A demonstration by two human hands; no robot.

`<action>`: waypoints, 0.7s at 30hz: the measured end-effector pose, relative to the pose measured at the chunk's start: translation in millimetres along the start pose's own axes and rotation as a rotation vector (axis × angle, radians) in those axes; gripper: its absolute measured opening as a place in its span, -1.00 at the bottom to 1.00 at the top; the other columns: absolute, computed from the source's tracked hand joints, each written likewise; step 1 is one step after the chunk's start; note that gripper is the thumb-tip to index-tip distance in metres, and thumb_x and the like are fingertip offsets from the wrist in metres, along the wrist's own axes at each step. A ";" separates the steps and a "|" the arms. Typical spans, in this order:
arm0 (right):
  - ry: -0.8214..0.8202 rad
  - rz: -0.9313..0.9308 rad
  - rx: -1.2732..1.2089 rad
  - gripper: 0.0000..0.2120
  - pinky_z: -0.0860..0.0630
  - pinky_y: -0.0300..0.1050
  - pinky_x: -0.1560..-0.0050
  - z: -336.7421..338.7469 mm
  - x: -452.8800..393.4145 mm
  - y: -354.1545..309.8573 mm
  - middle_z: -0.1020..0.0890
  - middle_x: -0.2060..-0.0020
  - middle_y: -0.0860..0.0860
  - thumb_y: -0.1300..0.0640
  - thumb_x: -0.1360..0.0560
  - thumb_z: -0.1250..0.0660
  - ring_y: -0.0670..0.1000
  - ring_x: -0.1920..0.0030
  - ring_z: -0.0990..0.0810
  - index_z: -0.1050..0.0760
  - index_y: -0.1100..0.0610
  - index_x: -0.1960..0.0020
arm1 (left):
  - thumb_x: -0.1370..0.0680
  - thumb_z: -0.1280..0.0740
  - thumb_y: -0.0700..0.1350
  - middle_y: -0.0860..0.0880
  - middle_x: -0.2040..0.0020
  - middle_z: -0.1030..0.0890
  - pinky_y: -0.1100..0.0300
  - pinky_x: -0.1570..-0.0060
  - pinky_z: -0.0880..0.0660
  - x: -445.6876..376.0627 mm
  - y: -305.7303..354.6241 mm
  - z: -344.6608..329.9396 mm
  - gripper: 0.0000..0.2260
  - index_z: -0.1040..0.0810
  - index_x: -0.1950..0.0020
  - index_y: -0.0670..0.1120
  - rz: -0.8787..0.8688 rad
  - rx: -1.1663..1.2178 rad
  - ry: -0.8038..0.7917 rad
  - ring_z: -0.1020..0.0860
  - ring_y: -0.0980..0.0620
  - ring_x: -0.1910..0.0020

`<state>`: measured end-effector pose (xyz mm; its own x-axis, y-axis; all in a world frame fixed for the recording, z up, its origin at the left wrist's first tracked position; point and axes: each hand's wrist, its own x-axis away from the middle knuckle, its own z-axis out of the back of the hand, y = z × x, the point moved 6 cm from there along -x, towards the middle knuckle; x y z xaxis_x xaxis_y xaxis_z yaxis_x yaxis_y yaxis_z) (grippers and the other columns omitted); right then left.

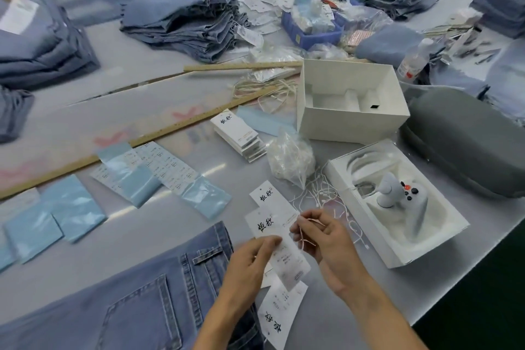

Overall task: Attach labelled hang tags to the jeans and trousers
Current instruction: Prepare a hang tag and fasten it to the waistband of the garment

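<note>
- Jeans [136, 293] lie flat at the near edge of the table [176, 224], back pocket up, waistband toward the hands.
- Left hand [250, 261] pinches a white hang tag [289, 261] between thumb and fingers, just right of the waistband; more tags lie under and beside it.
- Right hand [326, 239] has its fingers curled, pinching a thin string [308, 221] at the tag's upper end.
- The step in hand looks like stringing the tag; whether the string is already through the hole I cannot tell.
- Next, probably: feed the string through the hole, then loop it on a belt loop. That calls for a steady tag and a fine pinch.
- Beyond: loose strings [318, 193], a bag [289, 159] of more, a stack of tags [241, 133], label sheets [159, 165].
- Far: folded denim piles [184, 20].
</note>
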<state>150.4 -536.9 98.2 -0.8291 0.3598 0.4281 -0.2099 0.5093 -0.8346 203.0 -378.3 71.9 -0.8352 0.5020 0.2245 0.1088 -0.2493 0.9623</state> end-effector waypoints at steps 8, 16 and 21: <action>-0.032 -0.062 -0.120 -0.82 -0.64 -0.16 0.24 -28.8 0.5 11.5 -0.69 0.08 0.29 0.23 -0.44 -0.43 0.10 0.15 -0.71 -0.51 0.20 -0.02 | -0.54 -0.35 0.20 0.09 -0.02 -0.74 0.00 -0.09 -0.59 5.0 4.4 3.4 -0.79 -0.71 -0.07 0.19 -0.067 0.089 -0.089 -0.68 0.06 -0.03; 0.036 0.004 -0.119 -0.82 -0.65 -0.16 0.20 -31.7 6.1 10.9 -0.70 0.06 0.33 0.27 -0.46 -0.41 0.16 0.09 -0.73 -0.49 0.25 -0.02 | -0.47 -0.48 0.10 0.01 0.08 -0.74 -0.03 0.02 -0.57 11.5 7.0 -2.0 -0.82 -0.75 0.02 0.04 -0.040 0.130 -0.041 -0.67 -0.03 0.04; 0.069 0.068 -0.084 -0.80 -0.65 -0.13 0.20 -30.2 10.5 10.7 -0.70 0.05 0.31 0.25 -0.45 -0.42 0.20 0.04 -0.73 -0.49 0.26 -0.03 | -0.54 -0.51 -0.09 -0.15 0.25 -0.65 0.17 0.21 -0.44 8.3 6.7 -7.2 -0.94 -0.74 0.09 -0.06 -0.045 0.087 0.016 -0.52 0.10 0.25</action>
<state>155.1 -504.1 104.2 -0.8018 0.4468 0.3968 -0.1079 0.5449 -0.8315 192.8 -381.7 79.1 -0.8486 0.4979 0.1787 0.1166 -0.1534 0.9813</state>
